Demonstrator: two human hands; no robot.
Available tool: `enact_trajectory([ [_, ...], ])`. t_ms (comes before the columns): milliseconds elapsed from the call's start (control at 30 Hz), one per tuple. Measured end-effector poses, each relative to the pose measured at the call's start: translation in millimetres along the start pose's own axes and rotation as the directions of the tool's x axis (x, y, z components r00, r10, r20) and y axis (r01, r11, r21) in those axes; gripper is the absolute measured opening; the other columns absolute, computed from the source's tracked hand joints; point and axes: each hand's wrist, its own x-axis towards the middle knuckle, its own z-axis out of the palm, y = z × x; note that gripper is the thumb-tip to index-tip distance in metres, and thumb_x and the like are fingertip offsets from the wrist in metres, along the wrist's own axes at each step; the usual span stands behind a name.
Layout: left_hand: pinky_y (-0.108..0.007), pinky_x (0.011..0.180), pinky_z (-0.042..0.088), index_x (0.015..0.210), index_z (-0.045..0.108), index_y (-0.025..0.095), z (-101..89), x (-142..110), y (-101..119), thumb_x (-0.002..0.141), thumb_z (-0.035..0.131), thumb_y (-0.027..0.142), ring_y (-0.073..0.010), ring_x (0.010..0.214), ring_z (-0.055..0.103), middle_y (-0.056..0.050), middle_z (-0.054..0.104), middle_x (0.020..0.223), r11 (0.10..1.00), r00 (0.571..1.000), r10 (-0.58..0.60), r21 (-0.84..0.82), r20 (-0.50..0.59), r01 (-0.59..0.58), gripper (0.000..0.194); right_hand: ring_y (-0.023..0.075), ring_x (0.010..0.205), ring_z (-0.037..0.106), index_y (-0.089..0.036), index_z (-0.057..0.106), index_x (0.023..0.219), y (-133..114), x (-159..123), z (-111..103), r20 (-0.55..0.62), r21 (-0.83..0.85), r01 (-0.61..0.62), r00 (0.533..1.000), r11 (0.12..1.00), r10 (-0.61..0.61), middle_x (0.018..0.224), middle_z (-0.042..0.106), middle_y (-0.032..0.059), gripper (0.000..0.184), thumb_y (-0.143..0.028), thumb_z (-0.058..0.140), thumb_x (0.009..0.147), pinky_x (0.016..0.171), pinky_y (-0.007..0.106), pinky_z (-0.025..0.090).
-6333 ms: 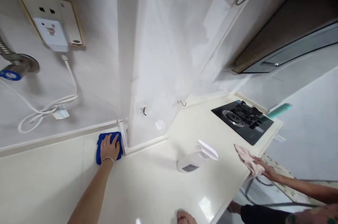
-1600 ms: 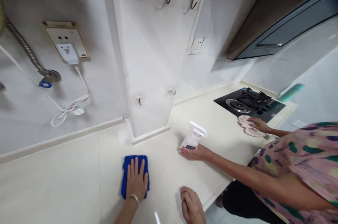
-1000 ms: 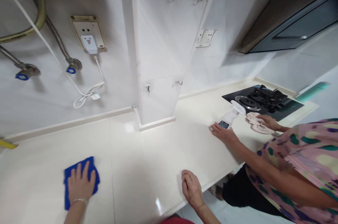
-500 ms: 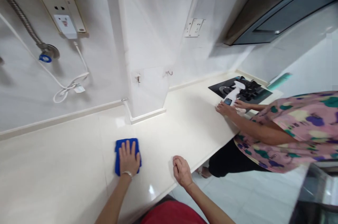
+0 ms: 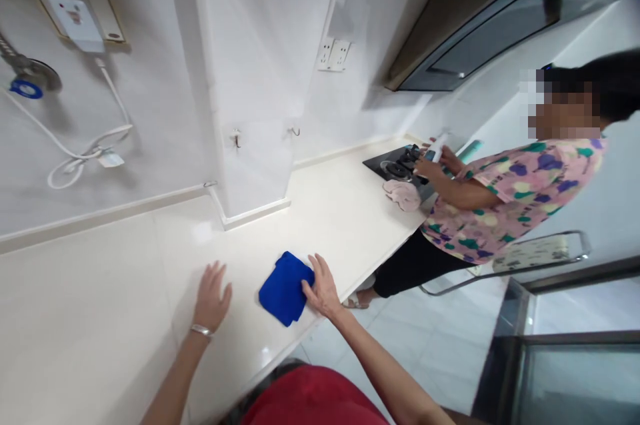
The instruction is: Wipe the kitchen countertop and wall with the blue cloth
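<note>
A folded blue cloth point(image 5: 286, 288) lies flat on the cream countertop point(image 5: 230, 338), turned cornerwise. My right hand point(image 5: 323, 286) is at its right edge, with the thumb over the cloth and the corner between thumb and fingers. To the left of the cloth, and apart from it, my left hand point(image 5: 213, 298) hovers low over or rests on the counter; I cannot tell which. Its fingers are spread and hold nothing. A bracelet circles that wrist.
A co-worker point(image 5: 520, 185) stands on the right, holding a white spray bottle point(image 5: 436, 148) over the black stove point(image 5: 385, 161). Beside it lies a pink cloth point(image 5: 403, 195). A wall pillar point(image 5: 255, 171) juts onto the counter. The range hood point(image 5: 450, 58) hangs above.
The blue cloth has shifted right and turned. My left hand has come off it; my right hand has opened from a loose fist and reached its edge. The co-worker has lifted the spray bottle.
</note>
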Motion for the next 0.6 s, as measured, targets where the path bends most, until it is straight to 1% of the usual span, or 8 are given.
enact_trajectory([
  [100, -0.056, 0.122, 0.016, 0.143, 0.043, 0.006, -43.8, -29.4, -40.5, 0.095, 0.026, 0.050, -0.0345, 0.151, 0.011, -0.023, 0.032, 0.156, 0.947, 0.961, -0.272, 0.164, -0.044, 0.275, 0.067, 0.0421, 0.148, 0.014, -0.022, 0.023, 0.155, -28.3, 20.6, 16.8, 0.235, -0.138, 0.020, 0.972, 0.990, 0.013, 0.163, 0.018, 0.0136, 0.082, -0.056, 0.053, 0.087, 0.116, 0.064, 0.018],
  [167, -0.061, 0.121, 0.012, 0.147, 0.038, 0.010, -62.2, -50.0, -50.9, 0.094, 0.024, 0.054, -0.0392, 0.151, 0.006, -0.024, 0.024, 0.159, 0.864, 0.894, -0.446, 0.241, -0.037, 0.441, 0.070, 0.0461, 0.146, 0.015, -0.024, 0.025, 0.155, -49.0, 32.0, 30.9, 0.289, -0.188, -0.027, 0.954, 0.982, 0.082, 0.162, 0.020, 0.0147, 0.082, -0.057, 0.055, 0.087, 0.113, 0.070, 0.012],
  [233, -0.063, 0.120, 0.010, 0.149, 0.035, 0.012, -70.1, -65.0, -52.3, 0.094, 0.022, 0.055, -0.0405, 0.151, 0.005, -0.025, 0.019, 0.160, 0.798, 0.838, -0.545, 0.290, -0.027, 0.529, 0.071, 0.0489, 0.145, 0.016, -0.021, 0.026, 0.155, -74.4, 37.7, 44.8, 0.300, -0.197, -0.079, 0.944, 0.977, 0.137, 0.162, 0.020, 0.0177, 0.080, -0.055, 0.054, 0.088, 0.111, 0.072, 0.009],
  [300, -0.061, 0.120, 0.009, 0.149, 0.034, 0.011, -70.7, -72.2, -49.6, 0.094, 0.019, 0.053, -0.0390, 0.151, 0.007, -0.026, 0.019, 0.160, 0.772, 0.825, -0.564, 0.331, -0.039, 0.544, 0.071, 0.0502, 0.145, 0.013, -0.019, 0.024, 0.155, -105.8, 34.7, 56.5, 0.343, -0.149, -0.048, 0.934, 0.988, 0.097, 0.162, 0.018, 0.0193, 0.080, -0.053, 0.054, 0.089, 0.110, 0.074, 0.008],
  [367, -0.061, 0.120, 0.011, 0.148, 0.035, 0.010, -68.2, -73.5, -47.1, 0.094, 0.018, 0.052, -0.0376, 0.151, 0.010, -0.027, 0.022, 0.159, 0.768, 0.834, -0.547, 0.357, -0.068, 0.532, 0.071, 0.0484, 0.146, 0.010, -0.020, 0.024, 0.155, -138.2, 22.9, 64.0, 0.408, -0.045, 0.081, 0.911, 0.996, -0.055, 0.163, 0.016, 0.0180, 0.078, -0.054, 0.052, 0.091, 0.111, 0.074, 0.006],
  [433, -0.063, 0.118, 0.013, 0.148, 0.036, 0.010, -65.0, -72.5, -47.5, 0.093, 0.018, 0.055, -0.0381, 0.150, 0.013, -0.027, 0.024, 0.158, 0.778, 0.847, -0.524, 0.356, -0.087, 0.518, 0.073, 0.0438, 0.148, 0.010, -0.023, 0.025, 0.154, -160.8, 6.5, 66.0, 0.440, 0.071, 0.240, 0.863, 0.968, -0.247, 0.164, 0.016, 0.0154, 0.070, -0.054, 0.045, 0.095, 0.112, 0.073, 0.008],
  [533, -0.064, 0.117, 0.015, 0.149, 0.034, 0.016, -60.2, -71.4, -51.9, 0.092, 0.017, 0.061, -0.0387, 0.149, 0.016, -0.021, 0.019, 0.162, 0.800, 0.863, -0.494, 0.332, -0.108, 0.500, 0.074, 0.0333, 0.149, 0.011, -0.030, 0.024, 0.154, -155.6, -15.7, 54.7, 0.451, 0.153, 0.406, 0.782, 0.901, -0.430, 0.165, 0.016, 0.0078, 0.061, -0.049, 0.041, 0.098, 0.118, 0.062, 0.008],
  [600, -0.063, 0.116, 0.017, 0.151, 0.025, 0.026, -57.9, -71.5, -53.3, 0.092, 0.015, 0.062, -0.0357, 0.150, 0.016, -0.012, 0.010, 0.166, 0.807, 0.873, -0.471, 0.337, -0.125, 0.484, 0.070, 0.0291, 0.149, 0.014, -0.032, 0.025, 0.153, -124.0, -25.5, 37.9, 0.465, 0.129, 0.384, 0.791, 0.914, -0.398, 0.164, 0.020, 0.0046, 0.058, -0.047, 0.040, 0.099, 0.120, 0.058, 0.008],
])
